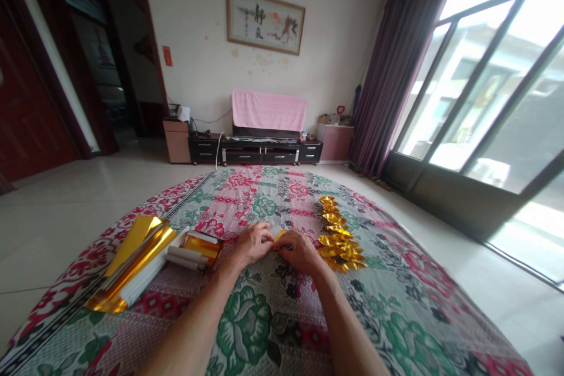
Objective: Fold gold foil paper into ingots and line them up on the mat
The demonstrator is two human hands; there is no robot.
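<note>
Between my two hands is a small sheet of gold paper (279, 235) with a pale underside. My left hand (254, 242) has its fingers closed on the paper's left side. On the other side my right hand (299, 251) pinches the paper's edge. Both hands are low over the patterned cloth, close together. To the right lies a row of folded gold paper pieces (337, 230) with pointed ends. On the left are long sheets of gold paper (132, 255), partly curled, and beside them a stack of smaller gold and white papers (189, 251).
The round table's floral cloth (264, 205) spreads under everything. Beyond it, a low black cabinet (264, 153) stands against the wall, with a pink cloth (269, 108) draped over something on it. Glass doors (480, 88) and a purple curtain (396, 59) are at the right.
</note>
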